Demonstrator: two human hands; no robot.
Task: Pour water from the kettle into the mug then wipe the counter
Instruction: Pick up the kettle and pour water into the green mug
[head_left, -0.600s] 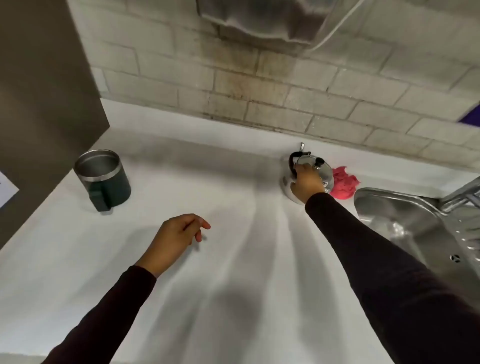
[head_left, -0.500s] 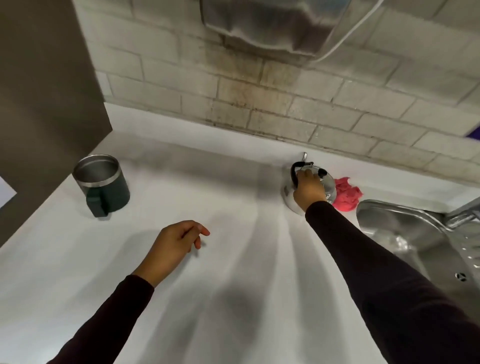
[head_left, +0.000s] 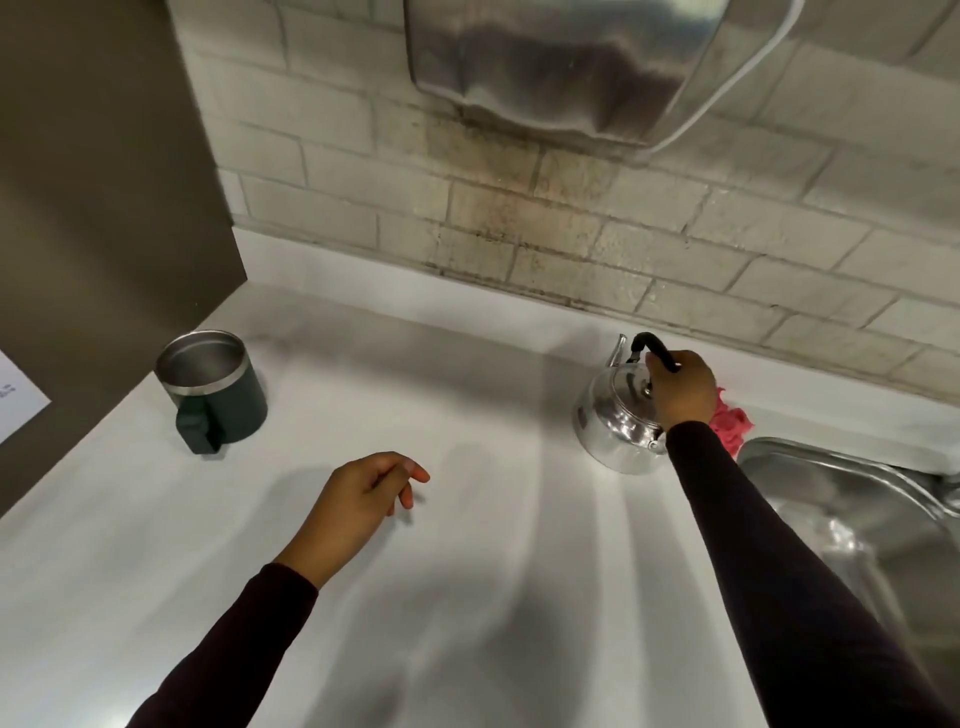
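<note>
A shiny steel kettle (head_left: 615, 428) with a black handle stands on the white counter (head_left: 467, 571) near the back wall, spout pointing to the wall. My right hand (head_left: 680, 387) is closed around its handle from above. A dark green mug (head_left: 215, 395) with a steel rim stands upright and looks empty at the left, its handle facing me. My left hand (head_left: 358, 506) hovers over the counter's middle, fingers loosely curled, holding nothing. A pink cloth (head_left: 730, 428) lies bunched behind my right wrist, partly hidden.
A steel sink (head_left: 852, 525) is sunk into the counter at the right. A brown panel (head_left: 93, 208) bounds the left side. A metal dispenser (head_left: 561, 62) hangs on the brick wall above the counter.
My right hand has shifted from on top of the kettle to a full grip on its handle. The view has tilted up a little. My left hand has barely moved.
</note>
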